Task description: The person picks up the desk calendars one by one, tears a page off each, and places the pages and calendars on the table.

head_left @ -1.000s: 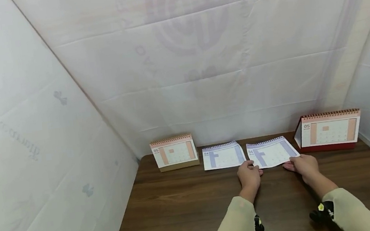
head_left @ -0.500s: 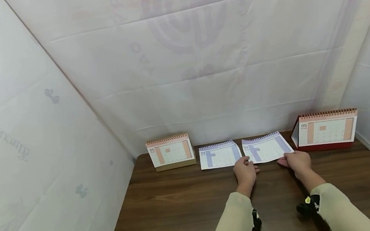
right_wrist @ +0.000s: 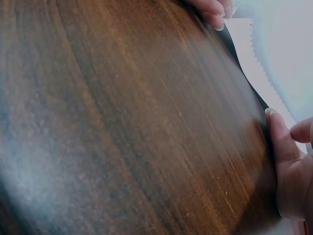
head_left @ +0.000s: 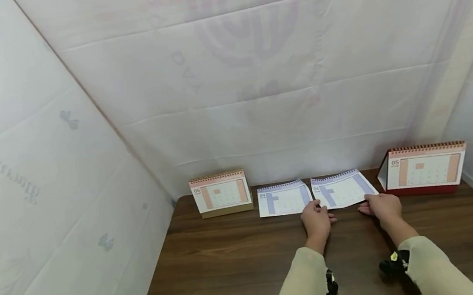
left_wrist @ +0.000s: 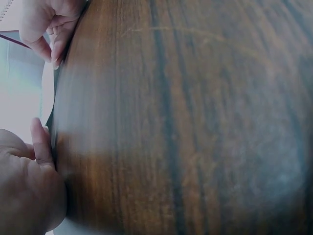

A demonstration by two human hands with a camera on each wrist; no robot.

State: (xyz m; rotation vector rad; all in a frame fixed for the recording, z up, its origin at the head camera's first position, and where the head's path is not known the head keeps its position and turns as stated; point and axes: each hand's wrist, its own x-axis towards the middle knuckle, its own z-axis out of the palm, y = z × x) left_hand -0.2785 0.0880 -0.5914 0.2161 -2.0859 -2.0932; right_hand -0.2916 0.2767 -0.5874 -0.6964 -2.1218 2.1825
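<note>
A calendar sheet (head_left: 342, 189) marked 04, with purple bands and a perforated top edge, lies at the back of the table. My left hand (head_left: 316, 222) pinches its near left corner. At its near right corner, my right hand (head_left: 384, 208) pinches the paper between thumb and fingers. Just left of it, almost touching, lies a second purple 04 sheet (head_left: 284, 199). In the left wrist view, both hands hold the white paper's edge close to the tabletop; the right wrist view shows the sheet's pale edge (right_wrist: 244, 44) between them.
An orange 05 desk calendar (head_left: 224, 194) on a tan base stands at the back left. Another 05 desk calendar (head_left: 428, 169), with a red base, stands at the right. Behind the dark wooden table (head_left: 216, 268) hangs a white cloth wall (head_left: 269, 128).
Both hands have moved the right sheet slightly back toward the cloth wall and a little left. The left sheet and both standing calendars have stayed in place.
</note>
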